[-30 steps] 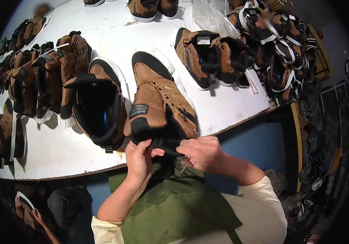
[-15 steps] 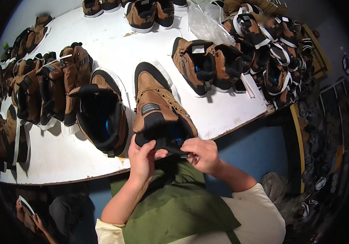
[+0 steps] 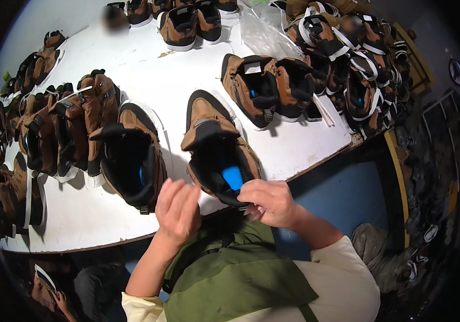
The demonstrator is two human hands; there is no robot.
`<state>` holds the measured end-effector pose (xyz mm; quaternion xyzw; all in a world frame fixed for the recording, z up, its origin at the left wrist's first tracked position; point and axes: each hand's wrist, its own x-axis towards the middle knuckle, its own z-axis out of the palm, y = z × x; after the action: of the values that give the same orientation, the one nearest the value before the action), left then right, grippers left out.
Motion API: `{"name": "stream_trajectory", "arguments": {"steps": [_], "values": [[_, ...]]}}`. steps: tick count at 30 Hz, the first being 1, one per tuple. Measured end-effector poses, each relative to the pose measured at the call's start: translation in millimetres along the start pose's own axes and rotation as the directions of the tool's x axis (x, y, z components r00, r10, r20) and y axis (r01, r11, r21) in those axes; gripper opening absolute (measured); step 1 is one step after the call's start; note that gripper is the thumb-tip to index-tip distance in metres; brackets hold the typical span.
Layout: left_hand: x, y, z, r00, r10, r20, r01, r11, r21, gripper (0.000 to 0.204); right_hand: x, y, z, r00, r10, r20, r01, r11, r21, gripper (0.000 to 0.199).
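A person in a green apron (image 3: 230, 273) over a cream shirt works at the near edge of a white surface (image 3: 149, 80) crowded with footwear. The right hand (image 3: 270, 202) closes its grip on the heel collar of a brown boot (image 3: 216, 147), fingers curled over the black padded rim. The boot lies on the surface near its front edge with its toe pointing away, its opening turned toward the person and a blue insole (image 3: 233, 176) showing inside. The left hand (image 3: 177, 209) hovers just beside the boot with its fingers loosely spread, its grip open and holding nothing. Just left of it lies a second brown boot (image 3: 132, 158), black-lined, its opening also facing the person. Farther left, a row of brown boots (image 3: 53, 129) stands packed side by side along the surface's curved edge. Beyond the held boot, a pair of brown boots (image 3: 267, 88) lies on its side. At the far edge sit more boots (image 3: 192, 19) and a crumpled clear plastic bag (image 3: 267, 29), with a heap of boots (image 3: 353, 64) piled to the right.
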<state>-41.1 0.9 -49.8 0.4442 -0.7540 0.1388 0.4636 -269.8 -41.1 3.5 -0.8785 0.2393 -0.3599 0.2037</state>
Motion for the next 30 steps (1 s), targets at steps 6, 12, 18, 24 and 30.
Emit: {"name": "stream_trajectory", "arguments": {"steps": [6,12,18,24,30], "values": [[58.2,9.8,-32.7,0.95,0.202,0.237,-0.121,0.94,-0.318,0.031,11.6,5.9,-17.1,0.994,0.02,0.108,-0.028,0.997,0.074,0.032],[65.1,-1.8,-16.6,0.86,0.177,0.479,-0.095,0.977,-0.191,0.031,15.2,4.2,-18.8,0.99,0.113,0.084,-0.125,0.98,0.152,0.03],[61.9,-0.1,-13.5,0.865,0.125,0.485,-0.001,0.969,-0.247,0.018,4.8,7.4,-11.5,0.993,0.12,0.003,-0.12,0.989,0.091,0.031],[30.8,1.3,-15.4,0.896,0.101,0.432,-0.022,0.983,-0.184,0.036,-8.7,-7.5,1.8,0.998,-0.057,-0.025,0.054,0.993,-0.104,0.024],[2.4,5.5,-15.7,0.95,-0.043,0.31,0.099,0.981,-0.168,0.038,-11.0,-13.0,8.6,0.984,-0.17,-0.052,0.148,0.945,-0.293,0.017]]}}
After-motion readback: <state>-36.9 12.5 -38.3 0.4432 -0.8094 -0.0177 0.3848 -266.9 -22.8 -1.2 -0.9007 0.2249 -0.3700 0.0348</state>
